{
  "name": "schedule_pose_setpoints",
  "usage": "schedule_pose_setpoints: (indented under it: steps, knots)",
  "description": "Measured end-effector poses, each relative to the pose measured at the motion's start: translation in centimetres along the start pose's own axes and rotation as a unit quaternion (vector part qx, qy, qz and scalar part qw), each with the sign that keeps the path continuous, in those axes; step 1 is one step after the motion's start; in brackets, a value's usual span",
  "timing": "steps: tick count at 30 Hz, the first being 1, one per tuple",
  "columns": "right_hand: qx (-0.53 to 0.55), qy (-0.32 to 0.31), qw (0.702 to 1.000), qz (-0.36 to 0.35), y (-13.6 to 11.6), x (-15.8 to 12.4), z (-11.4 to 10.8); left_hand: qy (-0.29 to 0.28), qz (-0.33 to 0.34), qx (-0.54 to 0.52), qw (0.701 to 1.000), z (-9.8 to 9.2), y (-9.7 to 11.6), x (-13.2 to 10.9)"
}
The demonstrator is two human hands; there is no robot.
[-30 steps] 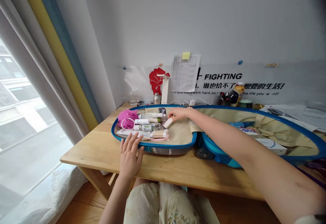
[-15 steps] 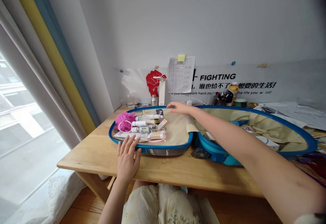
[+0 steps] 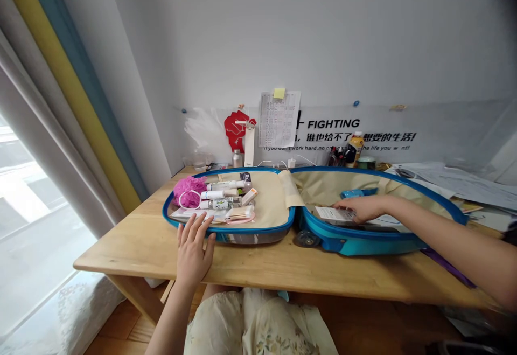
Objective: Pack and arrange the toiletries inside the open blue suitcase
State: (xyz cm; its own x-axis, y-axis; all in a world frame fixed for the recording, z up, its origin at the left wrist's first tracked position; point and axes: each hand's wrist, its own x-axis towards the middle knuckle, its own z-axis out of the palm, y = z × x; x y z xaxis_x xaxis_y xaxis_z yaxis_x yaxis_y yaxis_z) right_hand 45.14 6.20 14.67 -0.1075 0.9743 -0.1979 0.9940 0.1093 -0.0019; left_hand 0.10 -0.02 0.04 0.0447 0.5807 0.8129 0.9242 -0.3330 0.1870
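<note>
A blue suitcase (image 3: 230,233) lies open on the wooden desk (image 3: 133,242), both halves lined in beige. The left half holds a pink bath pouf (image 3: 189,189), several small bottles and tubes (image 3: 220,195) and a small white box (image 3: 249,196). My left hand (image 3: 193,249) rests flat on the desk, fingers spread, tips touching the suitcase's near rim. My right hand (image 3: 361,208) reaches into the right half and lies on a flat white box (image 3: 332,215) there, fingers curled over its edge. A blue item (image 3: 357,193) sits just behind that hand.
Against the wall stand a yellow-capped bottle (image 3: 355,148), pens, a small metal bottle (image 3: 236,158) and a white stand. Papers (image 3: 444,180) pile up at the desk's right end. Curtains and a window (image 3: 36,182) are at the left.
My right hand left the small white box in the left half, drew back over the hinge and came down on the flat white box in the right half. My left hand stayed put.
</note>
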Motion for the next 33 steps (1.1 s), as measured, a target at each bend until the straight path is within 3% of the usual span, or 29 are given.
schedule_pose_setpoints:
  steps: [4,9,14,18,21,24,29,33]
  knots:
    - [0.005,-0.089,0.996,-0.026,0.5,-0.2,0.4,0.003,0.007,0.003,1.000,0.0,0.0,0.1]
    - [-0.004,-0.099,0.994,-0.038,0.8,0.1,0.5,0.005,0.006,0.003,1.000,-0.1,0.1,0.2]
    - [0.000,-0.054,0.998,-0.045,1.6,0.0,-1.9,0.001,0.002,0.003,1.000,-0.1,0.2,0.1]
    - [0.019,0.064,0.996,-0.056,0.1,1.2,-5.8,-0.007,-0.006,-0.002,1.000,-0.1,0.2,0.1]
    - [0.013,0.135,0.987,-0.092,-4.0,3.7,-8.3,-0.012,-0.008,-0.006,1.000,0.0,0.1,0.1]
    - [0.008,0.165,0.977,-0.133,-10.0,7.4,-9.1,-0.014,-0.009,-0.008,1.000,0.0,0.0,0.0]
    - [-0.002,0.167,0.967,-0.193,-20.4,13.1,-7.5,-0.015,-0.009,-0.002,1.000,-0.1,0.1,0.0]
    - [-0.013,0.153,0.964,-0.216,-26.2,15.9,-5.9,-0.009,-0.003,0.003,1.000,-0.1,0.2,0.0]
